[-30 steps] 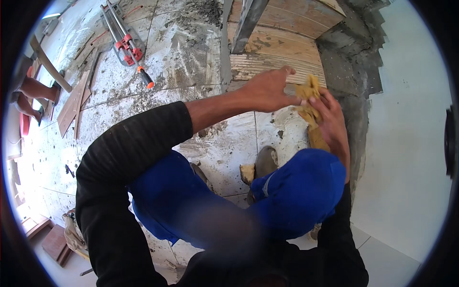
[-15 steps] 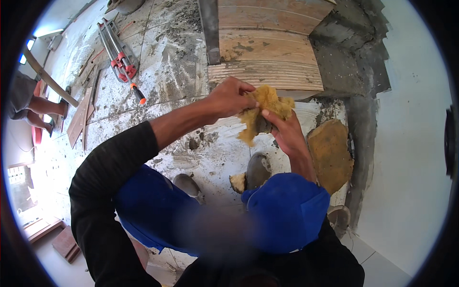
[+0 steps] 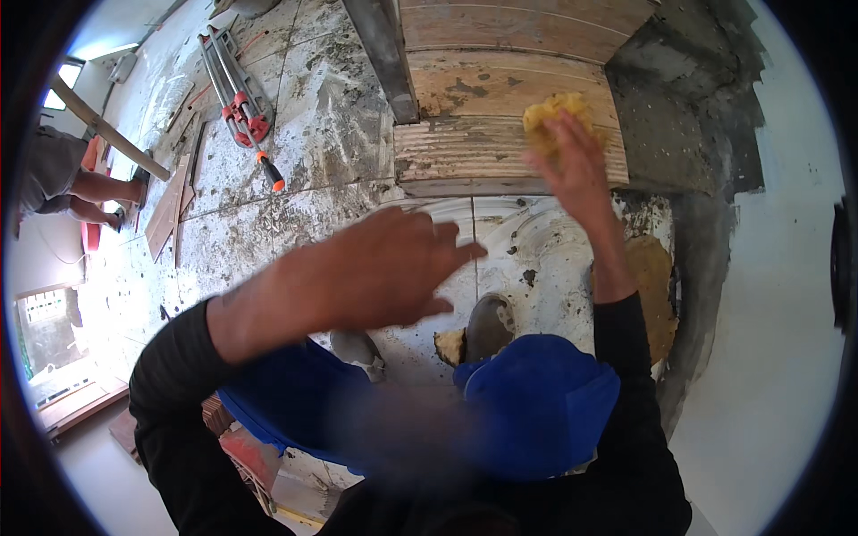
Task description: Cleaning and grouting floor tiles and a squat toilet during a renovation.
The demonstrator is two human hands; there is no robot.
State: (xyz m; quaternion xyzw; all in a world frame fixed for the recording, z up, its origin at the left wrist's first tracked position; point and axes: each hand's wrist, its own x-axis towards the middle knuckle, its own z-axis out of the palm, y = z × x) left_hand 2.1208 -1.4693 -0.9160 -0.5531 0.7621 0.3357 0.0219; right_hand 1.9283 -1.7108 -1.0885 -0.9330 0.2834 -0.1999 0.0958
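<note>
My right hand (image 3: 581,174) presses a torn yellow sponge (image 3: 541,114) onto the wood-look tiled step (image 3: 456,85), close to its grooved front edge (image 3: 460,154) and toward its right end. The fingers lie over the sponge and hide part of it. Nothing is in my left hand (image 3: 375,268), which hovers over the floor in front of my knees with its fingers apart, slightly smeared by motion. Grey smears of mortar mark the step tiles. The white floor tiles (image 3: 429,241) below the step are streaked with grey and wet-looking.
A tile cutter (image 3: 239,112) lies on the dirty floor at the far left, near tile strips (image 3: 170,214). Another person's legs (image 3: 94,189) are beyond. A yellowish-brown flat piece (image 3: 652,295) lies by the right wall. A small foam chunk (image 3: 450,346) sits beside my right boot (image 3: 491,328).
My right hand has carried the sponge up and right onto the step. My left hand has let go of it and drawn back toward me. The view has shifted a little.
</note>
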